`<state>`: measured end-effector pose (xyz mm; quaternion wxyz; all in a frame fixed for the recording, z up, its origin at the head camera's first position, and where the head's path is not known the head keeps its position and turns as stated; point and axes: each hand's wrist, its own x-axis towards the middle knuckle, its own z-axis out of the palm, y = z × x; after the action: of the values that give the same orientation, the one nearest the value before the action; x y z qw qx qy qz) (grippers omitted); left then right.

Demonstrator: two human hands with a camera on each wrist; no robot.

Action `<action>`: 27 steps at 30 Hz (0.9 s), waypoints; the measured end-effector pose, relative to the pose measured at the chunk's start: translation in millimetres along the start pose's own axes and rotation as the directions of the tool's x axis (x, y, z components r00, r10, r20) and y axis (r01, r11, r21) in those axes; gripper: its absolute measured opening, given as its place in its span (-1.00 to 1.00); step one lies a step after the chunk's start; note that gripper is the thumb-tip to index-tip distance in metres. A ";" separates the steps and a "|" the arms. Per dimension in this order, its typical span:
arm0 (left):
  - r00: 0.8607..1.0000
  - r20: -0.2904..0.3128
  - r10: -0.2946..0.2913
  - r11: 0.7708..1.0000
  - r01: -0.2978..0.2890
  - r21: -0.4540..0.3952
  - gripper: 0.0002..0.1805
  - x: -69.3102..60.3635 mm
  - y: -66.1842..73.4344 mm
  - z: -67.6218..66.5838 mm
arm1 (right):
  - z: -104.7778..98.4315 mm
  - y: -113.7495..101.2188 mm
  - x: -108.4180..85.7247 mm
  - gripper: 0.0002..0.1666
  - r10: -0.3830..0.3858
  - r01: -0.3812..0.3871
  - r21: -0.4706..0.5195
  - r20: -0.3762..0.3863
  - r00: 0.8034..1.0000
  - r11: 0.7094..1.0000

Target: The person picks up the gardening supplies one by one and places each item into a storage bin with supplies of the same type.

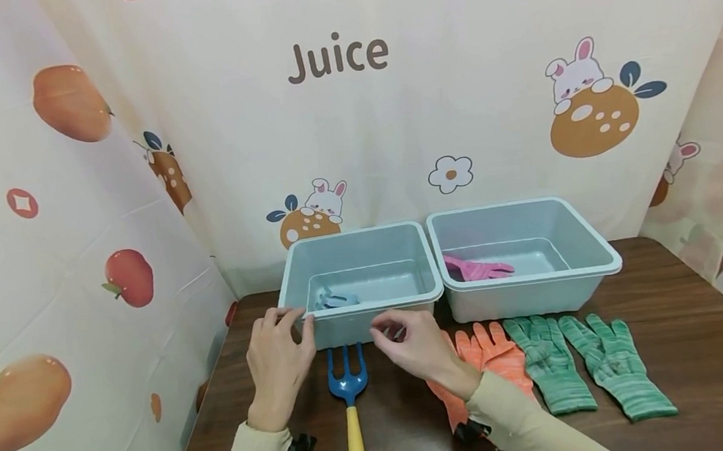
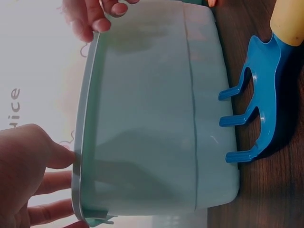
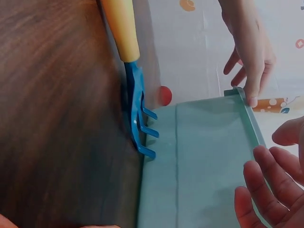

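My left hand [image 1: 278,359] is at the front left corner of the left light blue plastic bin [image 1: 349,327]. In the left wrist view its thumb presses the outside of the rim and the fingers reach behind it, gripping the edge. My right hand [image 1: 417,344] hovers before the bin's front wall, fingers loosely bent and holding nothing; contact with the rim cannot be made out. Between the hands, a hand fork [image 1: 349,385] with blue tines and a yellow handle lies on the table, tines toward the bin. Inside that bin is a small pale blue item [image 1: 336,299], its kind unclear.
A second light blue bin [image 1: 521,298] stands close on the right with a pink glove-shaped item [image 1: 477,270] inside. Orange gloves [image 1: 501,354] lie partly under the right forearm, beside two green gloves [image 1: 551,367]. A printed curtain [image 1: 364,122] hangs behind the dark wooden table [image 1: 689,323].
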<state>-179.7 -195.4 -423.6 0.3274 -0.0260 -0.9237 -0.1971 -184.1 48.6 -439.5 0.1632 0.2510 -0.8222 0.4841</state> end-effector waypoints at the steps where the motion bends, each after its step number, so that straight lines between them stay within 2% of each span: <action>1: 1.000 -0.002 0.001 1.000 -0.001 0.000 -0.69 0.1 0.2 0.2 | 0.6 -0.1 -1.0 -0.89 0.008 -0.008 0.004 0.004 1.000 1.000; 18: 1.000 -0.007 0.001 1.000 -0.001 -0.001 -0.69 -1.6 1.7 0.6 | 11.1 7.3 -13.9 -0.91 0.037 -0.038 0.018 0.028 0.999 0.999; 22: 1.000 -0.014 0.001 1.000 -0.001 -0.001 -0.68 -1.0 1.0 1.1 | 12.9 5.5 -15.8 -0.92 0.093 -0.094 0.015 0.070 0.993 0.995; 27: 1.000 -0.009 -0.004 1.000 0.004 -0.008 -0.69 0.0 1.1 0.6 | 17.7 4.8 -18.9 -0.90 0.161 -0.164 0.007 0.156 0.975 0.986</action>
<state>-179.9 -194.2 -423.7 0.3312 -0.0245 -0.9215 -0.2015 -171.8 39.8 -461.1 0.0562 0.2215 -0.8453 0.4830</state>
